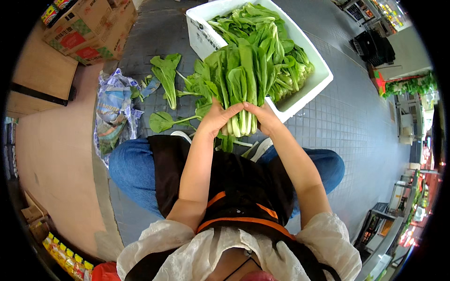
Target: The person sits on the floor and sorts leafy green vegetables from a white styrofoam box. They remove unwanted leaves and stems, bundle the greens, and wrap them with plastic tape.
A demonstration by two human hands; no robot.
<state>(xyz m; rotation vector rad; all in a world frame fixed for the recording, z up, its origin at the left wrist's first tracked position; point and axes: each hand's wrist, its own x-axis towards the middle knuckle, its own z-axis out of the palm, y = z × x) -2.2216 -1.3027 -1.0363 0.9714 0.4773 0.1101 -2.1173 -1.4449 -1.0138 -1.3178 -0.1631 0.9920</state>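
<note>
Between my left hand and my right hand is a bunch of leafy greens, its pale stems toward me and its leaves pointing away. Both hands grip it around the stems from either side, with the thumbs meeting on top. Just beyond stands a white foam box holding a heap of similar greens; the held leaves cover part of its near rim. Loose leafy stalks lie on the tiled floor left of the bunch, and more leaves lie below it, between my shoes.
A crumpled printed plastic bag lies left on the floor, near my knee. Cardboard boxes are stacked at the upper left. Black crates stand at the upper right, and metal shelving is at the lower right.
</note>
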